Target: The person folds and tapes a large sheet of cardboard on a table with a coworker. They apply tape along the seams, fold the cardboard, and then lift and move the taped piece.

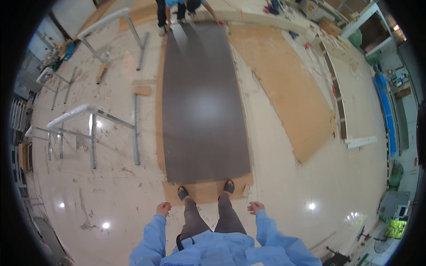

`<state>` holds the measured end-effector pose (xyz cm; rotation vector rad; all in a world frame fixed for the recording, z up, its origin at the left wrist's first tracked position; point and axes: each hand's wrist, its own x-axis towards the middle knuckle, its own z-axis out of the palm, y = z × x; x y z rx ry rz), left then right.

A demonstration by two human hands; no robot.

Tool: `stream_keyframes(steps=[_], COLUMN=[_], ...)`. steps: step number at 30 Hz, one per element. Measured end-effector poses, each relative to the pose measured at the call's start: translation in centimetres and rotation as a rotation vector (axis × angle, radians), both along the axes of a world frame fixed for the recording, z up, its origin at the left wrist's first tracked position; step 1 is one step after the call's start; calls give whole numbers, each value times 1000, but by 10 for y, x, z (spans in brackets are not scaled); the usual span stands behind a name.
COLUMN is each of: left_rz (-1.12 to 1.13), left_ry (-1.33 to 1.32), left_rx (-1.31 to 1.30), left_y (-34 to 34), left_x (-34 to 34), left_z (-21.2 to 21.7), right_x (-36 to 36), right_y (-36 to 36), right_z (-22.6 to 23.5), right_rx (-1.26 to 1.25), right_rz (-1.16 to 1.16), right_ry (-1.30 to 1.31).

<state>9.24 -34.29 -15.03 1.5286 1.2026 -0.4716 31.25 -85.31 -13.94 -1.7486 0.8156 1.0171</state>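
A large dark grey-brown panel (202, 128) lies flat on the floor in front of me, its near edge just beyond my sandalled feet. Brown cardboard (208, 193) sticks out from under it at the near end and along the left side. My left hand (163, 209) hangs in the air left of my legs, fingers loosely bent and nothing visible in it. To the right of my legs, my right hand (256, 207) is also held free, fingers half bent and holding nothing that I can see. Neither hand touches the panel.
At the panel's far end a person in blue (188, 5) bends down, hands by its corners. Metal trestle frames (92, 133) stand on the left. Another brown sheet (284, 88) lies to the right, beside a long open-sided white piece (339, 88). A blue beam (385, 106) runs along the right.
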Motion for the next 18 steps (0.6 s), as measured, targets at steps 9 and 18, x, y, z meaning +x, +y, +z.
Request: stream_keyframes(steps=[9, 18], left_rz=[83, -17], left_ry=[128, 36], left_rx=[13, -29], left_y=[-3, -39], left_x=[33, 43], left_z=[-94, -151], right_x=[30, 29], right_y=[-18, -8], right_z=[-101, -143], right_rx=[-59, 5], right_rz=[-2, -5], right_ry=[84, 124])
